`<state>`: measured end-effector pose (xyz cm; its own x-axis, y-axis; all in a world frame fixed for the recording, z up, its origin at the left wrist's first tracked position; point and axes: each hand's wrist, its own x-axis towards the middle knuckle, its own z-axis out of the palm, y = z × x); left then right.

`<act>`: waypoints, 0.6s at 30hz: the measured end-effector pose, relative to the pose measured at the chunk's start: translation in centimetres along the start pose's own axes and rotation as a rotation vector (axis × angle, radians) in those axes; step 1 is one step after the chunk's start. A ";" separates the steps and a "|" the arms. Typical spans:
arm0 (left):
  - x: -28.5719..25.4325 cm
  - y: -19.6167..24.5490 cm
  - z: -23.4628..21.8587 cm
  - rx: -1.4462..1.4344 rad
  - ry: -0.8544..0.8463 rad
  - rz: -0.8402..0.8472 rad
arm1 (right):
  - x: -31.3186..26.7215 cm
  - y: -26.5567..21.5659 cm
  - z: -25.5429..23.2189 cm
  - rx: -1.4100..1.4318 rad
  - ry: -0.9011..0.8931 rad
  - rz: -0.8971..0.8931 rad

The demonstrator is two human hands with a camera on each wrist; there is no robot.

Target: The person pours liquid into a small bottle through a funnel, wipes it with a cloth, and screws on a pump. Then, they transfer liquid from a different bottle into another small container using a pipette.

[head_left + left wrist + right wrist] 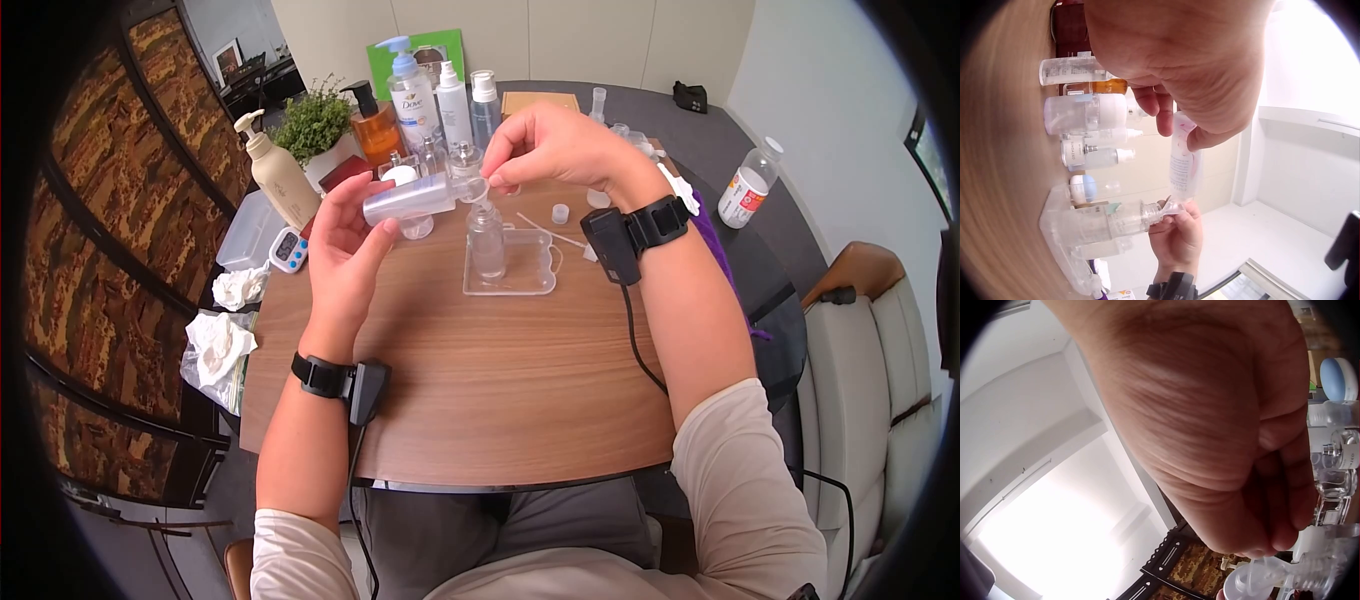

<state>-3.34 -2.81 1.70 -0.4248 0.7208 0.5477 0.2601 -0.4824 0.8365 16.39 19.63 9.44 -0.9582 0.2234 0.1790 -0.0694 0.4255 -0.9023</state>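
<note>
My left hand (345, 245) grips a translucent bottle (408, 200), tipped on its side with its mouth toward a small clear funnel (474, 190). In the left wrist view the bottle (1184, 162) shows small printed text. Thumb and fingers of my right hand (560, 150) pinch the funnel's rim. The funnel stands in the neck of a clear bottle (487, 245), which is upright in a shallow clear tray (520, 291). In the right wrist view the palm (1210, 425) covers much of the frame, with the funnel (1260, 578) at the fingertips.
Pump bottles (410, 95), an amber bottle (378, 135) and a potted plant (313, 125) stand at the back. A timer (289, 250) and crumpled tissues (220, 345) lie left. A small cap (560, 213) is right of the tray; a labelled bottle (748, 185) stands far right.
</note>
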 end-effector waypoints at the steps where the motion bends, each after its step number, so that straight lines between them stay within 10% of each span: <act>1: 0.0 0.0 -0.1 0.003 -0.010 0.015 | 0.0 0.0 0.1 0.019 -0.002 0.001; 18: -0.2 0.1 0.0 0.000 0.013 -0.001 | -0.1 -0.1 0.2 0.006 0.009 0.010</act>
<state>-3.21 -2.97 1.72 -0.4361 0.7151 0.5463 0.2595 -0.4813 0.8372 16.38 19.39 9.42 -0.9564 0.2350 0.1734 -0.0615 0.4182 -0.9063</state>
